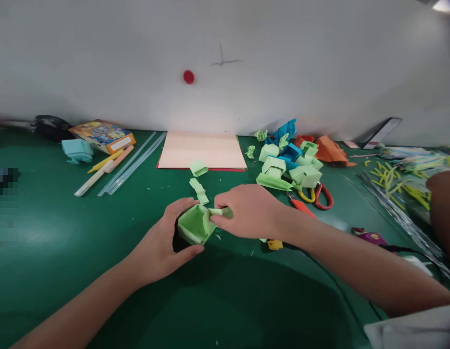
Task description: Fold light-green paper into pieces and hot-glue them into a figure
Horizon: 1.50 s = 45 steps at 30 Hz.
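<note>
Low over the green table (225,300), my left hand (162,242) cups a folded light-green paper box (194,226), thumb and fingers wrapped round its left side. My right hand (246,211) pinches a folded green flap (222,212) at the box's right edge, fingers closed. Small green paper scraps (198,187) lie just beyond the box.
A pink paper sheet (203,150) lies at the back. A pile of folded green, blue and orange paper pieces (290,162) sits right of it, with scissors (315,196). Pens and clear tubes (116,167), an orange box (103,135) at left. Another person's arm (444,208) at right.
</note>
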Each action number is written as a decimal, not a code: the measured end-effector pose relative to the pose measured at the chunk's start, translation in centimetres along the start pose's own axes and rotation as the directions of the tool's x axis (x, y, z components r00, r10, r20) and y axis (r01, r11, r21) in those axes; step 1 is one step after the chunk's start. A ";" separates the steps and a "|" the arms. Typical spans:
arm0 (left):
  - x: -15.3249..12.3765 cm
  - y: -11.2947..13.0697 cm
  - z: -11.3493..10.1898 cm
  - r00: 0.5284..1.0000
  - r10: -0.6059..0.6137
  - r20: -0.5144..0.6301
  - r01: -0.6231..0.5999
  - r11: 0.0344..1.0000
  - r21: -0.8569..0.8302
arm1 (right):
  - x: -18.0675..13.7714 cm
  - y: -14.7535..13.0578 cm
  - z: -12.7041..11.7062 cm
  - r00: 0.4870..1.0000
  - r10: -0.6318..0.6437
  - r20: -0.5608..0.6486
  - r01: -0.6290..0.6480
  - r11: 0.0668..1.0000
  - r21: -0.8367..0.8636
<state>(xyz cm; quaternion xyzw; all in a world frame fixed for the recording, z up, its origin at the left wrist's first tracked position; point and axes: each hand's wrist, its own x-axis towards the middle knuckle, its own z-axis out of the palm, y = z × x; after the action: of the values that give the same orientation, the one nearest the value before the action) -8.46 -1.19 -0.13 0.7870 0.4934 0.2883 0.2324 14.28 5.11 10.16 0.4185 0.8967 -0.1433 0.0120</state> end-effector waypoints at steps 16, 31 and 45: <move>-0.2 0.6 0.9 0.998 0.025 -0.054 -0.032 0.991 -0.133 | 1.8 -2.2 0.3 0.975 -0.102 0.198 0.135 0.977 -0.163; -0.6 0.5 1.0 0.996 0.084 -0.037 -0.089 0.986 -0.141 | 2.1 -1.2 -1.2 0.915 -0.252 0.316 0.300 0.947 -0.115; -0.4 0.9 0.7 0.999 0.044 -0.012 -0.044 0.995 -0.084 | 3.3 -0.2 -2.9 0.842 -0.312 0.440 0.327 0.944 0.045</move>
<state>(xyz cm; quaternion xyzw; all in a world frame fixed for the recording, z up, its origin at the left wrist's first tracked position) -7.59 -1.96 -0.14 0.7856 0.4645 0.3182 0.2565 12.30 8.21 12.53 0.2197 0.9297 -0.2201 0.1974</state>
